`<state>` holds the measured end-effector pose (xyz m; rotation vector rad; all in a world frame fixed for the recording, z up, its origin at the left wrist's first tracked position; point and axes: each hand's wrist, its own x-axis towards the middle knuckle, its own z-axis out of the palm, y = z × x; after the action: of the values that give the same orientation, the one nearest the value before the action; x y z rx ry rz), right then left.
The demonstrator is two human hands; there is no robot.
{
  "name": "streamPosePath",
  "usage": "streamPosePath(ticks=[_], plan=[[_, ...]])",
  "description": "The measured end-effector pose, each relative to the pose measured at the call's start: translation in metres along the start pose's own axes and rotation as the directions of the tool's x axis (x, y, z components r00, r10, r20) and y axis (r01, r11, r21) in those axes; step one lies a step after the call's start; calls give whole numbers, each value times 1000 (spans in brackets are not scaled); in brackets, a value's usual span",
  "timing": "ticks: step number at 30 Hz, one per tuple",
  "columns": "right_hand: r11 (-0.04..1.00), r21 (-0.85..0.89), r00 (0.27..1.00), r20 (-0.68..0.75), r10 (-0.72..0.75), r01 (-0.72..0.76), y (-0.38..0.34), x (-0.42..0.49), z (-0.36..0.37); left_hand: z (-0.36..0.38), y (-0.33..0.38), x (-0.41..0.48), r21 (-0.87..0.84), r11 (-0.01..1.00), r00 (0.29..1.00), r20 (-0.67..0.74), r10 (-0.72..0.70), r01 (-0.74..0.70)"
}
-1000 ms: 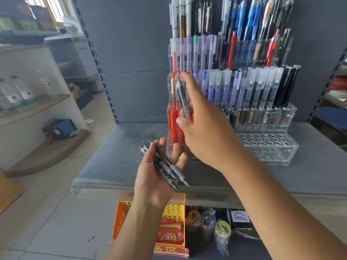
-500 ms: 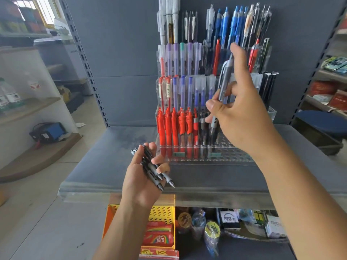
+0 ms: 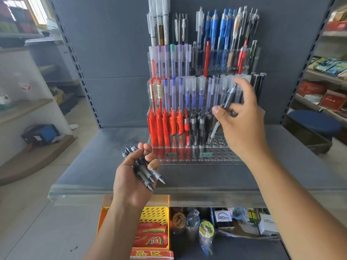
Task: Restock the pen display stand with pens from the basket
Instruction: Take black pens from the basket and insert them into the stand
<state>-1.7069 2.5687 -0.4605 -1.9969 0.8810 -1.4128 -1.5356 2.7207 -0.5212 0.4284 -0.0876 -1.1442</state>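
Right hand (image 3: 242,117) pinches grey pen (image 3: 228,98), tip angled down at empty holes in front row of pen display stand (image 3: 221,154), toward shelf (image 3: 105,156) back edge. Left hand (image 3: 131,177) grips bundle of pens (image 3: 148,173) above shelf front edge. Front row roughly half filled; bundle left to place.

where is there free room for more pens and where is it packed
Free: the empty holes in the bottom tier of the stand, right of the black pens; also grey shelf left of it. Crowded: red pens and the tiers above.
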Motion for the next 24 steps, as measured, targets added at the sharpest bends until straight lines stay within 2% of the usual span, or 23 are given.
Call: streamPosePath(ticks=[10, 18, 21, 24], plan=[[987, -146, 995, 73, -63, 73, 12, -9, 12, 2, 1, -1, -13, 1000, 998, -67, 18, -19], [989, -96, 989, 104, -106, 116, 14, -15, 14, -1, 2, 0, -11, 1000, 999, -35, -7, 7], [973, -125, 978, 100, -184, 196, 18, -18, 14, 0, 2, 1, -15, 1000, 999, -34, -7, 6], [964, -170, 975, 123, -183, 203, 21, -20, 14, 0, 1, 1, -9, 1000, 999, -33, -6, 6]])
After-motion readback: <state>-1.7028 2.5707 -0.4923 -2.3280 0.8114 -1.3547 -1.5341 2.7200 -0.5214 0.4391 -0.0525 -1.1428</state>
